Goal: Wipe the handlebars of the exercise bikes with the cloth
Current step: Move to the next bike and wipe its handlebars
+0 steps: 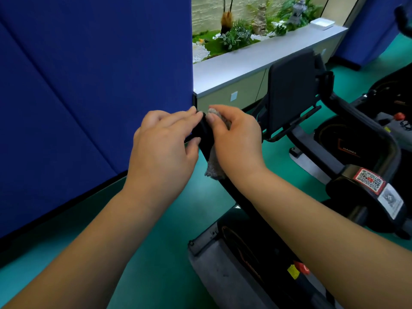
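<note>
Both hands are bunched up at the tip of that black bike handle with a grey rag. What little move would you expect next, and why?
Probably the right hand draws the grey cloth down along the black handlebar toward the person. The cloth sits at the bar's far tip, the left hand grips that end, and the bar below looks not yet covered.

We're facing a tall blue padded partition panel [89, 85] on the left. Glossy teal-green floor [156, 219] underneath. Behind it, a long grey-topped low cabinet [256, 63] runs rightward; along its far edge, a planter bed of green plants, white pebbles and small grey stone ornaments [245, 34]. Second blue panel [365, 30] at right.
</note>
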`<state>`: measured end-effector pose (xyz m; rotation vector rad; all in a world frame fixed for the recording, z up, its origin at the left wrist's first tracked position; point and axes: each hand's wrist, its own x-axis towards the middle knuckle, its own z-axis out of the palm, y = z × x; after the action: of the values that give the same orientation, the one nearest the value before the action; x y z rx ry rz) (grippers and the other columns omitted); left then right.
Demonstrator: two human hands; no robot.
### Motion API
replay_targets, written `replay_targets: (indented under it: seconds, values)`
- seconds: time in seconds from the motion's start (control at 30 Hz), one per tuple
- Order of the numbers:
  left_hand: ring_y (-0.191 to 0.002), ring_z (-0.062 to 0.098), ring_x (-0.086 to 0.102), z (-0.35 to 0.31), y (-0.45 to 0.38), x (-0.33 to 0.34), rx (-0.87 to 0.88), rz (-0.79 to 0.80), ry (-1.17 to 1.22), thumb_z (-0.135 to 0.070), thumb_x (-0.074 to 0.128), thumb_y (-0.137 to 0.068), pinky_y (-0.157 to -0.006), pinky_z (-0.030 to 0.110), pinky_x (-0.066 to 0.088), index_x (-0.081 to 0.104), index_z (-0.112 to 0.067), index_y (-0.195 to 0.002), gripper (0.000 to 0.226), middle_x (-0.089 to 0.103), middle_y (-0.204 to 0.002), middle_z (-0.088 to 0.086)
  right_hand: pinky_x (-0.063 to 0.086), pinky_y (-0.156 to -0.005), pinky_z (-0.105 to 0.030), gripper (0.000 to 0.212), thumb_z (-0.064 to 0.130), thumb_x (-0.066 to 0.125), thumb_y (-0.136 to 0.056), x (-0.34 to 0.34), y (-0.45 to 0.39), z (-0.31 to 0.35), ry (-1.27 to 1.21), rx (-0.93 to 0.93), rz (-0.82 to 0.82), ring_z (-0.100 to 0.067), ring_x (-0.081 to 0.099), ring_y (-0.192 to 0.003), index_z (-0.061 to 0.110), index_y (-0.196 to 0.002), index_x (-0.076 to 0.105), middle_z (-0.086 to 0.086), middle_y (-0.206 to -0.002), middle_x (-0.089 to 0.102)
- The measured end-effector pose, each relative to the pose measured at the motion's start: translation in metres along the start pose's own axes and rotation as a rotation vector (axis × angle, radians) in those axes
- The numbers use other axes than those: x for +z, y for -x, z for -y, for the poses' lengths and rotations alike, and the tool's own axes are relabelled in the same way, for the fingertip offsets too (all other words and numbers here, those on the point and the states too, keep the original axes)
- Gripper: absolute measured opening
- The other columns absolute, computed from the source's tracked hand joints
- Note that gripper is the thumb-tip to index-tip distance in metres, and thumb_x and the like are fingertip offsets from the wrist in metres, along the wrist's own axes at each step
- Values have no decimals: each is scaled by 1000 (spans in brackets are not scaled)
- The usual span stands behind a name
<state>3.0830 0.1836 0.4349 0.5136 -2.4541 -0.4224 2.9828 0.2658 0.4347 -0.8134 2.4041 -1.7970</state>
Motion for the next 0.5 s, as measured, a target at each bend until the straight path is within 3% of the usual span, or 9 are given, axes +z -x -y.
replay_targets:
  seconds: [0.1,0.23,0.4,0.5]
  values:
    - [-114,19,41,-2,4,2,-21,17,-7,-21,64,-87,-97,45,42,51,-24,-135,50,52,-138,-11,39,-73,1,18,12,61,-91,-3,4,-4,19,-34,19,11,57,-76,12,-106,72,22,-84,61]
    - [-112,16,37,-3,8,3,-22,22,-11,-23,62,-88,-97,44,42,47,-24,-139,52,47,-142,-12,37,-81,3,30,13,63,-90,-19,19,-15,78,-9,124,14,54,-96,16,-120,66,21,-102,61]
    - [-116,13,34,-12,16,9,-39,-61,29,-21,63,-88,-96,45,43,52,-18,-135,48,50,-139,-10,39,-82,3,31,12,68,-87,-46,37,-25,166,32,234,17,56,-89,21,-116,69,22,-100,63]
    - [-118,17,38,-21,26,18,-4,-57,38,-21,63,-87,-96,45,43,57,-18,-130,43,54,-135,-11,38,-82,4,30,10,70,-84,-62,49,-29,193,34,279,15,55,-95,20,-112,71,19,-101,64]
